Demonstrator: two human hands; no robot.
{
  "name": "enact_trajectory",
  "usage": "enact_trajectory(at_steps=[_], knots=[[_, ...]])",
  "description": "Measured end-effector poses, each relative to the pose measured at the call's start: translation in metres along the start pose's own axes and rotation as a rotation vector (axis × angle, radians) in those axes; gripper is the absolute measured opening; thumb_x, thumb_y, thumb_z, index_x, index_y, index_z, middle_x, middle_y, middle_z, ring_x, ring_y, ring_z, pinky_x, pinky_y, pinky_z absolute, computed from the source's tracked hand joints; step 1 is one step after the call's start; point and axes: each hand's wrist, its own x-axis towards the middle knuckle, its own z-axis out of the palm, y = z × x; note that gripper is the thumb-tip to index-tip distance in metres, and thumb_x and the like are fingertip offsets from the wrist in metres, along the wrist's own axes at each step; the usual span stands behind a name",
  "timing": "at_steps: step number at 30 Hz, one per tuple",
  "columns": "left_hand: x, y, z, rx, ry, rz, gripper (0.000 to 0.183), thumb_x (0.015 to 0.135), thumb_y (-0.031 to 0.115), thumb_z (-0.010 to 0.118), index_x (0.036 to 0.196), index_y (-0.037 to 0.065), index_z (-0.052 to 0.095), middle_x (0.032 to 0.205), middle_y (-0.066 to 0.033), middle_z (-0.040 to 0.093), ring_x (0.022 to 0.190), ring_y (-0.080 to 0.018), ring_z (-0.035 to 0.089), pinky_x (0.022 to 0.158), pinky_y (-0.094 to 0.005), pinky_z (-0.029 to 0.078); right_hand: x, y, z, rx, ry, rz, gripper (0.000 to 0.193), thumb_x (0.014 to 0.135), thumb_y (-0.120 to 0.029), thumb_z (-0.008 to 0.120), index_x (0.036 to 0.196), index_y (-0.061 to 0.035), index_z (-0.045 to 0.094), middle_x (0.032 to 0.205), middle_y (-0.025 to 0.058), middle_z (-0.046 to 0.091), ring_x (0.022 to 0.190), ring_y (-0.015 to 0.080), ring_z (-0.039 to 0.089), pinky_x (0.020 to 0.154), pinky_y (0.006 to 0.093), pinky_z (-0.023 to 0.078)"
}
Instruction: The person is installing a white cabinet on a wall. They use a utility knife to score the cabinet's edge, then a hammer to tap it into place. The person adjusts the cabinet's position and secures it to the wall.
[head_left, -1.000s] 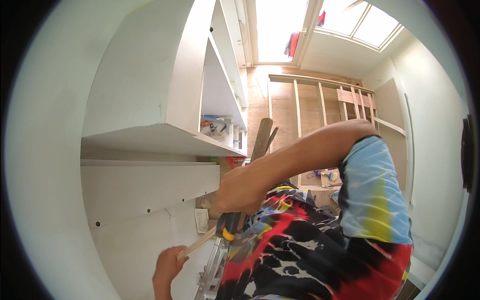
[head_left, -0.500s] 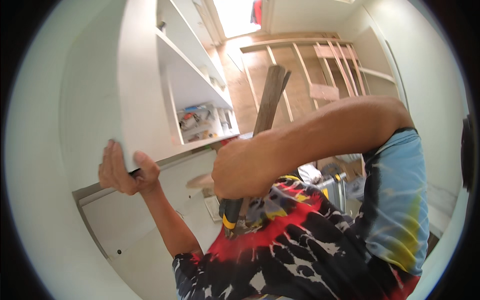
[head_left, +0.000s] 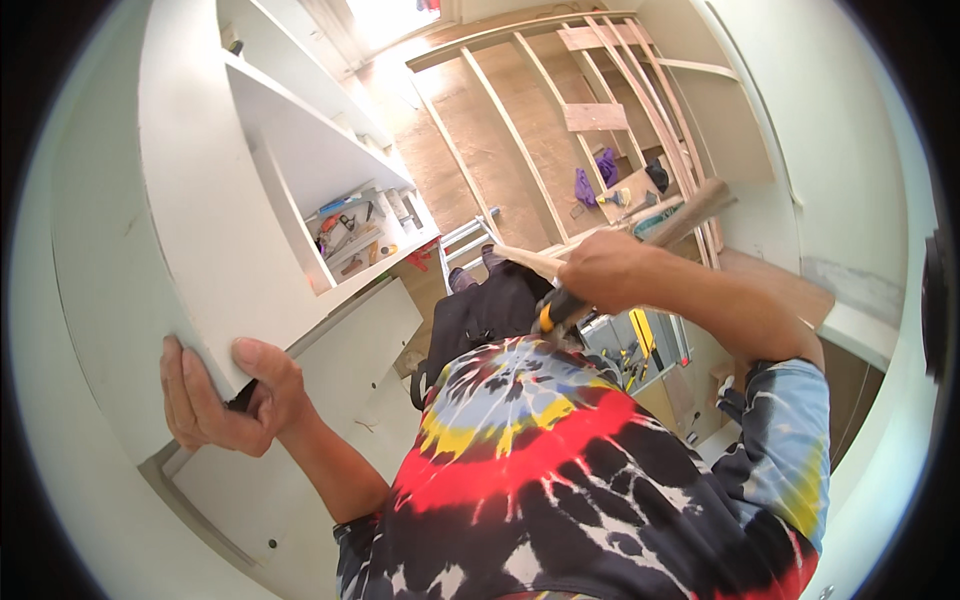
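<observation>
My left hand (head_left: 225,400) is closed around the lower corner of a white cabinet (head_left: 190,230), thumb on the near side and fingers on the other. My right hand (head_left: 612,272) is closed in front of my waist. It grips a brown length of wood (head_left: 690,212) that runs up to the right. A pale, tapered wood strip (head_left: 525,260) sticks out to the left of the same fist. Below the fist shows a black and yellow handle (head_left: 555,308); where it joins inside the fist is hidden.
Cabinet shelves hold small tools and bits (head_left: 350,235). A timber frame (head_left: 500,130) lies beyond, with purple cloths (head_left: 595,175) near it. A metal ladder (head_left: 465,240) stands below my feet. A yellow and grey toolbox (head_left: 635,345) sits right. A white panel (head_left: 350,350) is under the cabinet.
My right hand has moved right and away from my chest, and the wood in it has tilted toward the right. The view has shifted, showing my legs. My left hand stays on the cabinet corner.
</observation>
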Motion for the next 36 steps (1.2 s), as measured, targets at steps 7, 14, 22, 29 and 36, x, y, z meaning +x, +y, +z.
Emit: enact_trajectory(at_steps=[7,14,22,29,36], knots=[[0.004,0.006,-0.011,-0.038,-0.124,-0.034,0.021,0.093,0.010,0.071,0.106,-0.006,0.068,0.110,-0.0196,0.073,0.096,-0.0305,0.069,0.082,-0.0375,0.055,0.005,0.106,0.099,0.684,0.329,0.566,0.029,0.065,-0.019,0.076,0.086,0.0004,0.073,0.086,0.0224,0.073,0.083,0.0344,0.073,0.076,0.0428,0.057],[0.001,0.003,-0.008,-0.018,-0.072,0.056,0.021,0.097,0.008,0.065,0.112,-0.007,0.064,0.113,-0.0198,0.068,0.103,-0.0321,0.068,0.086,-0.0375,0.058,0.037,0.167,0.248,1.558,0.793,0.857,0.036,0.065,-0.020,0.082,0.088,0.0064,0.072,0.080,0.0112,0.070,0.069,0.0213,0.065,0.063,0.0367,0.052],[-0.009,-0.005,-0.004,-0.051,0.010,-0.072,0.028,0.099,0.016,0.060,0.114,-0.008,0.063,0.114,-0.0233,0.067,0.097,-0.0317,0.070,0.079,-0.0418,0.062,0.093,0.151,0.317,2.363,1.216,0.931,0.049,0.071,-0.022,0.088,0.102,0.0108,0.069,0.090,0.0127,0.069,0.072,0.0216,0.067,0.062,0.0367,0.054],[-0.005,0.007,0.003,-0.075,0.120,-0.174,0.035,0.096,0.016,0.067,0.120,-0.009,0.065,0.110,-0.0193,0.071,0.095,-0.0272,0.070,0.079,-0.0380,0.060,0.147,0.156,0.351,2.517,1.478,1.033,0.034,0.076,-0.020,0.085,0.097,0.0023,0.071,0.083,0.0096,0.069,0.070,0.0207,0.067,0.067,0.0365,0.055],[-0.010,0.011,0.014,-0.154,0.195,-0.102,0.041,0.092,0.035,0.077,0.127,0.015,0.071,0.106,-0.0185,0.072,0.089,-0.0203,0.065,0.080,-0.0380,0.055,0.181,0.178,0.377,2.602,1.628,0.959,0.019,0.081,-0.020,0.081,0.087,-0.0098,0.066,0.070,0.0033,0.063,0.056,0.0172,0.057,0.055,0.0309,0.047]])
